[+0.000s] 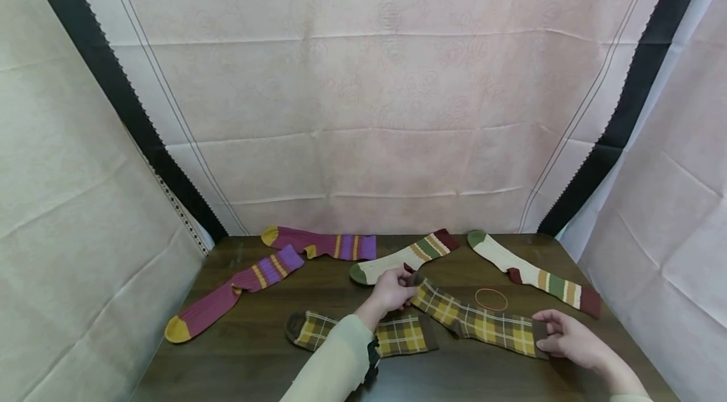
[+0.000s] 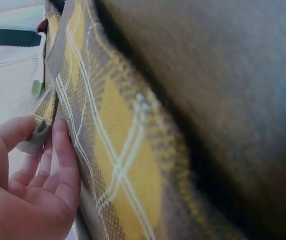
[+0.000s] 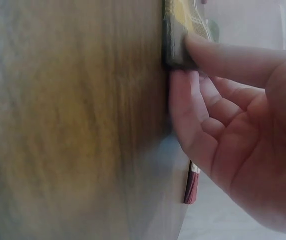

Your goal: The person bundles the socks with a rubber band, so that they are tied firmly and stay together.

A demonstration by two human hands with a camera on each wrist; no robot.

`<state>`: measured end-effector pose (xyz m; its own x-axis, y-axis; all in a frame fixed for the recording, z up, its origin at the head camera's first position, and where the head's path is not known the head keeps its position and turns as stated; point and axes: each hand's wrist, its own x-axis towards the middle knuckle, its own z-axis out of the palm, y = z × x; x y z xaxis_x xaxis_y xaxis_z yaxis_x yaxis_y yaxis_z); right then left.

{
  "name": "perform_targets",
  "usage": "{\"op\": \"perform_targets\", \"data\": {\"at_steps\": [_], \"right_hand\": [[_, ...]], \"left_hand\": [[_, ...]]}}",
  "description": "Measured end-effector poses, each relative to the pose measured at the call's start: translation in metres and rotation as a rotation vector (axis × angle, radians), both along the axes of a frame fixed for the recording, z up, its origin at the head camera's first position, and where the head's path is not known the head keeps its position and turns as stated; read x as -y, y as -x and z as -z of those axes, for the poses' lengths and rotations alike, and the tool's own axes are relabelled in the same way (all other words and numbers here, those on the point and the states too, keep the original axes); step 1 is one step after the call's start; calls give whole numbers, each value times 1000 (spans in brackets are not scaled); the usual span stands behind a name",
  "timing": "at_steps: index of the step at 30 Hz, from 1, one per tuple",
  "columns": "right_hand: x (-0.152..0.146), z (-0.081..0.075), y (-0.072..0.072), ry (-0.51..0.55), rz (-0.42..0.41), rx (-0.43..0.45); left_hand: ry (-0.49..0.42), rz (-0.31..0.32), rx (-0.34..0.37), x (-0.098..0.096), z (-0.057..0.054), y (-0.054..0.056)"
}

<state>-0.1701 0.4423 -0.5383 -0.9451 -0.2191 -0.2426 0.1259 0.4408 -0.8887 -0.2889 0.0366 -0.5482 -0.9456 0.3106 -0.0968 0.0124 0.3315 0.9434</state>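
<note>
the left hand (image 1: 392,291) is pinching the dark toe of a yellow-and-brown plaid knit sock with white lines (image 1: 477,317), and the right hand (image 1: 568,339) is pinching its dark cuff. the sock is stretching aslant between them, over a dark brown wooden tabletop (image 1: 227,370); whether its ends are lifting, i cannot tell. handling it well probably means drawing both ends evenly, so the knit is straightening without twisting at the heel.

the pale left sleeve (image 1: 341,351) is crossing above a matching plaid sock (image 1: 400,336), so a low forearm could be dragging it. a cream sock with a green toe (image 1: 386,266) is lying close beyond the left hand, and a thin orange loop (image 1: 490,289) is sitting just past the held sock. the table's right edge is running beyond the right hand; the freest wood is spreading nearer the wearer.
</note>
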Motion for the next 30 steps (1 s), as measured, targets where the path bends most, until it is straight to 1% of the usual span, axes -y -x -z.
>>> {"op": "perform_targets", "data": {"at_steps": [6, 9, 13, 17, 22, 30], "right_hand": [[2, -2, -1, -33, 40, 5], [3, -4, 0, -66, 67, 5], [5, -4, 3, -110, 90, -7], [7, -4, 4, -116, 127, 2], [9, -2, 6, -110, 184, 15], [10, -2, 3, -73, 224, -4]], "left_hand": [[52, -44, -33, -1, -3, -1], [44, -72, -40, 0, -3, -1], [17, -90, -40, 3, -5, -3], [-13, -83, -33, 6, -5, -5], [-29, -79, -35, 8, -3, -4], [-41, -87, -10, 9, -3, -6]]}}
